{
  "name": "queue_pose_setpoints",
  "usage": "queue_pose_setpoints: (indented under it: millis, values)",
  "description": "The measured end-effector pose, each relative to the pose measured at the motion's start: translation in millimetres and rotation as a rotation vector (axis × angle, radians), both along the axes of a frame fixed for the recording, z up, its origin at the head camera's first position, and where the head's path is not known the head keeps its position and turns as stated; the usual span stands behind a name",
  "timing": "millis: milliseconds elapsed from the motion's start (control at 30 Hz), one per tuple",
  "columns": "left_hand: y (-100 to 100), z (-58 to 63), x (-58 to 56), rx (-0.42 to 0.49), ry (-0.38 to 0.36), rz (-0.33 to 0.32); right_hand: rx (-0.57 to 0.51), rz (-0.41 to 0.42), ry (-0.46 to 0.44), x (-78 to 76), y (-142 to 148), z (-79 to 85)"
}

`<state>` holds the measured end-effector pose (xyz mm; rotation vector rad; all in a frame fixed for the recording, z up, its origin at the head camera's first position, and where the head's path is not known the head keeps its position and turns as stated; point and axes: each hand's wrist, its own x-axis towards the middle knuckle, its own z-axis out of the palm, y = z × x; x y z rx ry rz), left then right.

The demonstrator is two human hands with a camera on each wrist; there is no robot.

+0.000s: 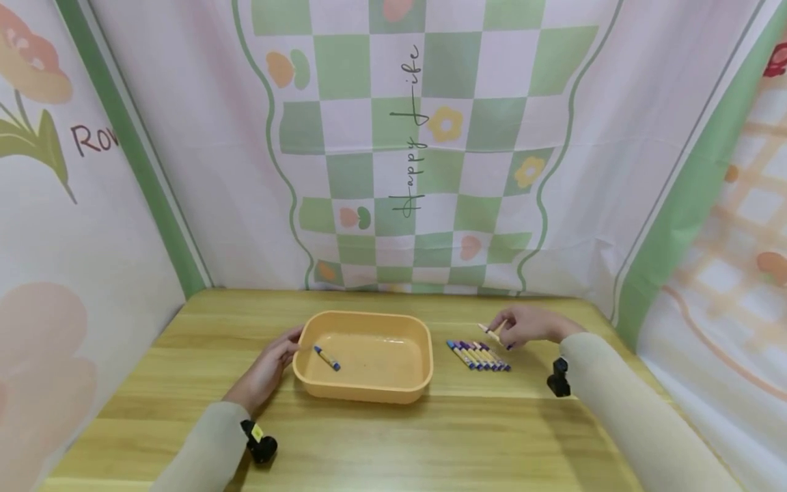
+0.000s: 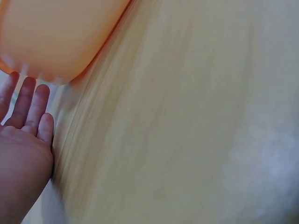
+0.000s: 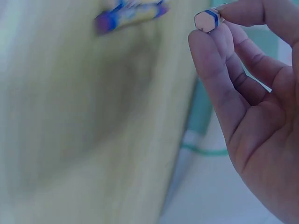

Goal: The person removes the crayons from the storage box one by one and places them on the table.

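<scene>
Between thumb and fingers, my right hand point(image 1: 527, 325) pinches a pale crayon point(image 3: 207, 21), its flat hexagonal end and blue band facing the right wrist camera. This hand hovers just beyond a row of several crayons point(image 1: 478, 356) with blue ends, lying side by side on the table. My left hand point(image 1: 274, 361) is at the left side of a yellow-orange plastic basin point(image 1: 364, 394). In the left wrist view its fingers point(image 2: 37, 105) extend nearly straight, tips right at the basin's wall. One blue-tipped crayon point(image 1: 327, 358) lies inside the basin, toward its left.
Everything stands on a wood-grain table point(image 1: 393, 444), the crayon row to the right of the basin. A curtain point(image 1: 424, 171) with green checks and printed words hangs behind the far edge, and printed cloth hangs at both sides. Each wrist wears a small black camera point(image 1: 559, 378).
</scene>
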<state>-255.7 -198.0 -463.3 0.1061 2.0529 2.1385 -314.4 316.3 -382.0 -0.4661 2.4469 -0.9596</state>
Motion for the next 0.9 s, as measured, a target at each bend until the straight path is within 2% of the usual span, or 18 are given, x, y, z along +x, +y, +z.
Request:
queue_pose_setpoints:
  millis: [267,467,733,900]
  values:
    - [-0.1,-1.1,0.0,-0.001,-0.004,0.006,-0.047,-0.042,-0.018,8.8,21.8,-30.0]
    - [0.0,-2.4,-0.5,0.007,0.006,0.006,-0.080,-0.058,-0.036,9.7,26.1,-44.1]
    - [0.0,-1.1,-0.2,0.002,0.000,0.001,-0.081,-0.078,-0.044,9.3,26.9,-48.4]
    - [-0.1,-1.3,-0.7,0.001,-0.007,0.002,-0.053,-0.058,-0.020,6.7,24.3,-41.2]
